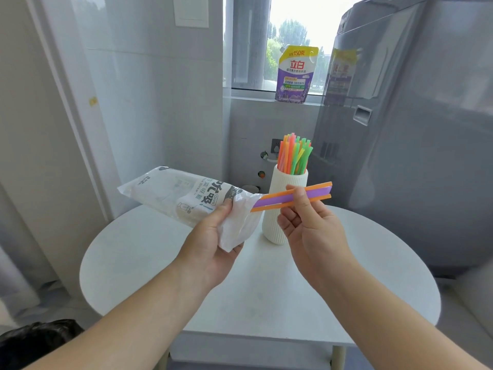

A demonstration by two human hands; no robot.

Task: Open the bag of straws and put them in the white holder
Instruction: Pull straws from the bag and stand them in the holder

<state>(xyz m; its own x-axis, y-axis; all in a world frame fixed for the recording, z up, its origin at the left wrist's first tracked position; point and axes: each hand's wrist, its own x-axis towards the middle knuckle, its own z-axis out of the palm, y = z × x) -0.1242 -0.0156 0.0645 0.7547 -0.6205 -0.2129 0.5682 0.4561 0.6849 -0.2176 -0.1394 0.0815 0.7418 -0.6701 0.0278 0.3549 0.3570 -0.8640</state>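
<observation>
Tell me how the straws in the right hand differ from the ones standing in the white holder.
The held straws lie nearly level, pinched by the right hand; the holder straws stand upright in the white holder. The held straws are few, orange and purple; the holder straws are many, mostly orange, green and yellow. Both are plain coloured straws.

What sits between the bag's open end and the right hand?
In the head view, orange and purple straws bridge it, pinched by the right hand; the white holder stands behind.
</observation>
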